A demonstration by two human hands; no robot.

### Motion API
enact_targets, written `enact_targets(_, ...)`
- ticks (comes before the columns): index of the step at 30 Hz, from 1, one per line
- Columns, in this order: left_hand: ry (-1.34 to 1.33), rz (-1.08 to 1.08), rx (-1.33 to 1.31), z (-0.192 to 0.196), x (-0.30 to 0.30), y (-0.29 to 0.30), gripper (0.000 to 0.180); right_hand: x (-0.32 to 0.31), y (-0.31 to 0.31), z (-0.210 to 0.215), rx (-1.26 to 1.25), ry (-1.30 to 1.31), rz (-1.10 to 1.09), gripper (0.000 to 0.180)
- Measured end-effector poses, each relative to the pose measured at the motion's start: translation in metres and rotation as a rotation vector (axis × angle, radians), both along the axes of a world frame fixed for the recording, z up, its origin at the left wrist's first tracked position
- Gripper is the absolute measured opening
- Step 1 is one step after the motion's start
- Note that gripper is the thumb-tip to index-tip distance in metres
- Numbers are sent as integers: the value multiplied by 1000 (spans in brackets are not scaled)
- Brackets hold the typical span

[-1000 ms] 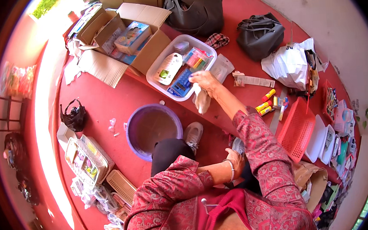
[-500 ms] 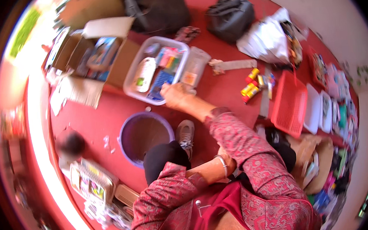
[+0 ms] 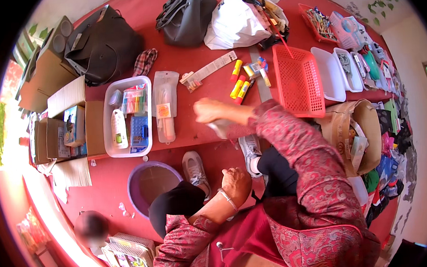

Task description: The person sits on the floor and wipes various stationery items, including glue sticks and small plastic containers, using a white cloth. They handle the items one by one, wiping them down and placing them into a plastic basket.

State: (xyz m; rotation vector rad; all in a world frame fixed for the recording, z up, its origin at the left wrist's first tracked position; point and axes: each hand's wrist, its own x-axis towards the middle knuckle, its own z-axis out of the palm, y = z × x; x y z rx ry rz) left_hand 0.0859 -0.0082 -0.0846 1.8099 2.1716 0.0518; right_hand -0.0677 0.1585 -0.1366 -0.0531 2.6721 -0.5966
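Note:
My right hand (image 3: 209,110) reaches over the red tabletop with its fingers curled. A pale, blurred thing (image 3: 219,128) shows just below it; I cannot make out what it is. To the hand's left lie a clear plastic pouch (image 3: 164,95) and a white tub (image 3: 150,118) holding coloured pens, a blue box and a white case. Yellow-and-red glue sticks (image 3: 236,71) lie beyond the hand, to its right. My left hand (image 3: 236,186), with a bangle at the wrist, is closed above my lap. Its fingertips are hidden.
An open cardboard box (image 3: 94,126) stands at the left, dark bags (image 3: 103,49) behind it. A purple bucket (image 3: 132,187) sits on the floor by my shoe. At the right are a red basket (image 3: 298,82), white trays (image 3: 328,72) and a brown carton (image 3: 335,131).
My right hand has left the white tub's near edge and moved right, over the tabletop beyond the pouch. My left hand now shows clear of my right forearm. The view has shifted.

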Motion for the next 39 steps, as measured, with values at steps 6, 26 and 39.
enact_targets(6,29,-36,-62,-1,0,15,10,31,138,-37,-117,-103,-694,26)
enact_targets(26,61,-19,-48,-4,-4,25,11,-63,107,-44,169,192,-424,19)
enact_targets(39,35,-4,-65,-7,5,25,13,-8,119,-49,138,-57,-713,27)
